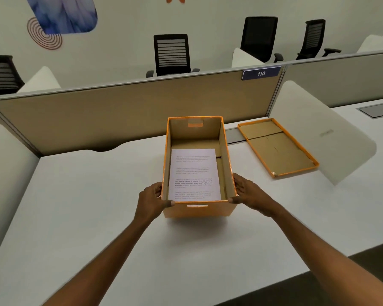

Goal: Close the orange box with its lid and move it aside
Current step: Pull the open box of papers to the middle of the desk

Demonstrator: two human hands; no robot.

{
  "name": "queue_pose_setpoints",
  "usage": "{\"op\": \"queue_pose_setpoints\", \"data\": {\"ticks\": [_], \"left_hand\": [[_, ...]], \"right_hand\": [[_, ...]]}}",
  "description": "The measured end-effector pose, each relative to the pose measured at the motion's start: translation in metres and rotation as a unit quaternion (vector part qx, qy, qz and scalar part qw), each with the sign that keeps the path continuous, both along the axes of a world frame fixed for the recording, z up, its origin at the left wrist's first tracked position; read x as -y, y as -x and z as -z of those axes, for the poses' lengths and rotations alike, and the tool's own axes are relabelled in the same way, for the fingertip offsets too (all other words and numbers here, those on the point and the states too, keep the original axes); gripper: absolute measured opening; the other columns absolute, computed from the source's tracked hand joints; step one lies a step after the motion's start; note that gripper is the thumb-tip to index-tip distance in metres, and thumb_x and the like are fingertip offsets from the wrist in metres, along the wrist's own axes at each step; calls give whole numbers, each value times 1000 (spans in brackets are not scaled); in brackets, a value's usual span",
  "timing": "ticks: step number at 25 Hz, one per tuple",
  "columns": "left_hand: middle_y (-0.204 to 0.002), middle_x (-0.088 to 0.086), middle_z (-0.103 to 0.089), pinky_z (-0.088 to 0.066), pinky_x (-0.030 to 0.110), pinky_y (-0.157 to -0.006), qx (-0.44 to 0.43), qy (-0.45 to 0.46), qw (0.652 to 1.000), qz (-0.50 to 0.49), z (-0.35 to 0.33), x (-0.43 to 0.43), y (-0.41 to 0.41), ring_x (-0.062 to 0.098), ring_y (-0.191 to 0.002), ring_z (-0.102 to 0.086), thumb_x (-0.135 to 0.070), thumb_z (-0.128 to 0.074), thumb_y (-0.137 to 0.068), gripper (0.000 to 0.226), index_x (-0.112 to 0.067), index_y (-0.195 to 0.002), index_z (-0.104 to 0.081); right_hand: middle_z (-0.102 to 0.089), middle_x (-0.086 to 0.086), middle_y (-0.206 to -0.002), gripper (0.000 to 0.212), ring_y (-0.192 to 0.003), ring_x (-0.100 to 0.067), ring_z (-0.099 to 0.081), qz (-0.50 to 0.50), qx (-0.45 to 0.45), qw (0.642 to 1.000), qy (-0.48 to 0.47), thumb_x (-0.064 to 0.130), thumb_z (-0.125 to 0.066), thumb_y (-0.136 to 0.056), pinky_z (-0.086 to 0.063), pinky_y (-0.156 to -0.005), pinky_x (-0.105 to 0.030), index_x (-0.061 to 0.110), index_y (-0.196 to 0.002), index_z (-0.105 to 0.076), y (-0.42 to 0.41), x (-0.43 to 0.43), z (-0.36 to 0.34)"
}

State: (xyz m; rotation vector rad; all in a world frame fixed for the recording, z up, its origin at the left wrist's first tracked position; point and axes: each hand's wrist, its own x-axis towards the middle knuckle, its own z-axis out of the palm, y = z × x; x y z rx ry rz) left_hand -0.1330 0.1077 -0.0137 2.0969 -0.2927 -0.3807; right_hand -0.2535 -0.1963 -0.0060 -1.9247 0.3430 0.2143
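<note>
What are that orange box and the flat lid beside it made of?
The orange box looks like cardboard: plain matte brown inside, with a slightly glossy orange skin outside and on its rims. The lid, lying underside up, shows the same brown board with visible flap seams and orange edges.

I see a cardboard orange box with glossy edges, matt brown inside, white paper, on a smooth matt counter.

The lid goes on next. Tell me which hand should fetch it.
Right. The shallow orange cardboard lid lies upturned on the white desk, right of the open orange cardboard box, nearer the right hand.
</note>
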Motion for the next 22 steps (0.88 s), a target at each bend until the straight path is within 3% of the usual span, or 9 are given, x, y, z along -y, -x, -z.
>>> {"op": "queue_pose_setpoints", "data": {"ticks": [8,13,17,19,20,22], "left_hand": [[-112,10,-77,-60,44,-88,1,-34,999,-17,20,-41,55,30,-103,-71,-9,-89,-70,52,-5,-118,-70],[-117,9,-75,-52,22,-73,16,-41,999,-18,31,-41,56,27,-103,-70,-14,-86,-75,51,-8,-122,-67],[-122,13,-72,-50,25,-75,38,-70,996,-30,39,-31,58,32,-109,-69,-22,-81,-83,50,-7,-125,-60],[-136,16,-64,-53,30,-87,32,-89,995,-31,42,-25,60,34,-124,-62,-22,-76,-87,56,-6,-134,-52],[-149,18,-53,-49,36,-102,28,-113,993,-32,43,-22,62,36,-139,-49,-23,-72,-90,65,-4,-145,-43],[-168,19,-18,-20,44,-125,58,-160,985,-28,43,-13,69,34,-158,-8,-23,-62,-95,80,-2,-158,-17]], "right_hand": [[-50,-5,-154,85,-143,-27,-47,-54,-30,997,43,7,-78,-86,-47,-113,-52,20,-157,-32,29,-42,10],[-43,-5,-159,94,-144,-27,-44,-77,-22,995,58,8,-73,-92,-44,-116,-52,25,-162,-13,21,-47,10],[-27,-9,-168,90,-154,-30,-29,-81,-19,991,102,7,-66,-96,-36,-122,-51,17,-164,-8,15,-50,16],[-12,-10,-172,89,-159,-28,-15,-73,-4,986,153,11,-65,-97,-22,-128,-45,11,-163,-5,16,-51,19],[-7,-10,-172,89,-160,-26,-10,-67,10,983,171,13,-65,-98,-17,-129,-41,9,-163,-4,18,-50,21],[-1,-10,-172,88,-160,-25,-3,-50,41,977,205,19,-62,-100,-11,-130,-37,7,-162,-1,25,-42,27]]}}
